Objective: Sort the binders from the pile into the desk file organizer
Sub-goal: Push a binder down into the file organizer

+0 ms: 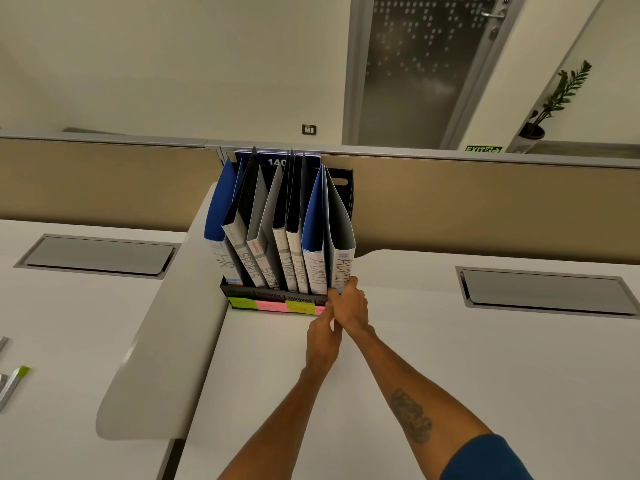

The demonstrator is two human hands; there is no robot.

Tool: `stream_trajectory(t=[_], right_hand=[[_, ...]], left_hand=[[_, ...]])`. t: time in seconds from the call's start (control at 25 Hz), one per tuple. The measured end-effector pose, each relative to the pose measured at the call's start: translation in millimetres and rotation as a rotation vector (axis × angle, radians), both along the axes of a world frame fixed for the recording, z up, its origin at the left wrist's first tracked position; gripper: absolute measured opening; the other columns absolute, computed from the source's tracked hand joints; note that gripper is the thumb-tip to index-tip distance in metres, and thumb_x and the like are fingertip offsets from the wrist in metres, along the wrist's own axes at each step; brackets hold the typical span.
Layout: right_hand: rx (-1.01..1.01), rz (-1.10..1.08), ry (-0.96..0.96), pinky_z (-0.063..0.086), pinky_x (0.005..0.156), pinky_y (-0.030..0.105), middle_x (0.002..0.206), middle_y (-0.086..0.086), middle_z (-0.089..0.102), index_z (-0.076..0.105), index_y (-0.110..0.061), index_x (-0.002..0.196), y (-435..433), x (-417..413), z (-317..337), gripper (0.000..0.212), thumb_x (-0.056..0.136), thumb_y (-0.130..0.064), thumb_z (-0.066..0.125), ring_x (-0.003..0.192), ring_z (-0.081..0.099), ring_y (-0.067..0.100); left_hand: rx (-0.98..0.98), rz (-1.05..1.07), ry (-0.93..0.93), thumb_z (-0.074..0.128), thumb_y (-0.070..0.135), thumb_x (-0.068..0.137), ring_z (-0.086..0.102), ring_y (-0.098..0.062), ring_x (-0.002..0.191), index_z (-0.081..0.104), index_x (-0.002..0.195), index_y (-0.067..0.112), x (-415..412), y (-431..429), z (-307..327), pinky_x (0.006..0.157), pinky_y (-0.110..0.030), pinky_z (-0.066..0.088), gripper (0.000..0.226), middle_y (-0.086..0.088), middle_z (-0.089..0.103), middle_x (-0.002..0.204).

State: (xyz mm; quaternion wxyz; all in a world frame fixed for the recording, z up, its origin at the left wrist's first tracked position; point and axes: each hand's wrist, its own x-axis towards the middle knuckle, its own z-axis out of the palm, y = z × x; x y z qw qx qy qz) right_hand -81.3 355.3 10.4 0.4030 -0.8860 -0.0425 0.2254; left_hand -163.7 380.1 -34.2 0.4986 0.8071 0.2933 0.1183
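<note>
A black desk file organizer stands on the white desk against the partition, with green and pink sticky labels along its front. Several binders stand upright in it, their spines reading HR, SPORTS, FINANCE and ADMIN. My right hand grips the bottom of the rightmost grey ADMIN binder at the organizer's right end. My left hand is just below and left of it, fingers curled at the organizer's front right corner; what it touches is hidden by my right hand.
Two grey cable hatches are set into the desk either side. A curved grey divider runs left of the organizer. Small items lie at the far left edge. A beige partition stands behind.
</note>
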Motion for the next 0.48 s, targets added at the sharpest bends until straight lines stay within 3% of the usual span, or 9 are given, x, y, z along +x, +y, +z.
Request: stream_trajectory(t=[0.28,0.48], right_hand=[[0.039,0.044,0.021,0.045,0.102,0.045,0.141,0.009,0.051,0.04,-0.017,0.139,-17,-9,10,0.044,0.099,-0.031,0.048,0.123,0.053,0.033],[-0.031,0.094,-0.028,0.044,0.102,0.042,0.141,0.011,0.051,0.04,-0.017,0.141,-39,-26,38,0.043,0.102,-0.033,0.041,0.122,0.053,0.031]], left_hand=[[0.05,-0.097,0.011,0.056,0.017,0.096,0.043,-0.017,0.136,0.037,0.147,0.022,-1,5,13,0.109,-0.037,0.043,0.055,0.001,0.046,0.148],[0.083,-0.147,-0.001,0.054,0.016,0.097,0.035,-0.021,0.141,0.033,0.149,0.019,-5,1,34,0.112,-0.035,0.035,0.056,-0.002,0.038,0.153]])
